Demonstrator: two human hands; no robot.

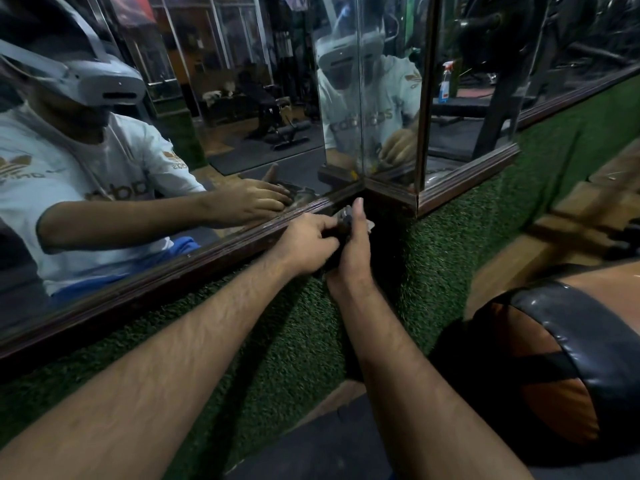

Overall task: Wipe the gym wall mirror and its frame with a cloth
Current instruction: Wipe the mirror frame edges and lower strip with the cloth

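Note:
The wall mirror [225,109] fills the upper left, bordered below by a dark wooden frame [194,261] that runs to an inner corner [363,188]. A dark cloth [344,226] with a pale edge sits bunched just under the frame near that corner. My left hand [308,240] grips the cloth from the left, fingers curled over it. My right hand [353,247] holds the same cloth from below, thumb pointing up toward the frame. Most of the cloth is hidden between the two hands.
Green artificial turf [277,341] covers the wall below the frame. More mirror panels [467,81] stand to the right of the corner, one reflecting a spray bottle [446,83]. A black and orange padded bench [554,358] lies close at lower right.

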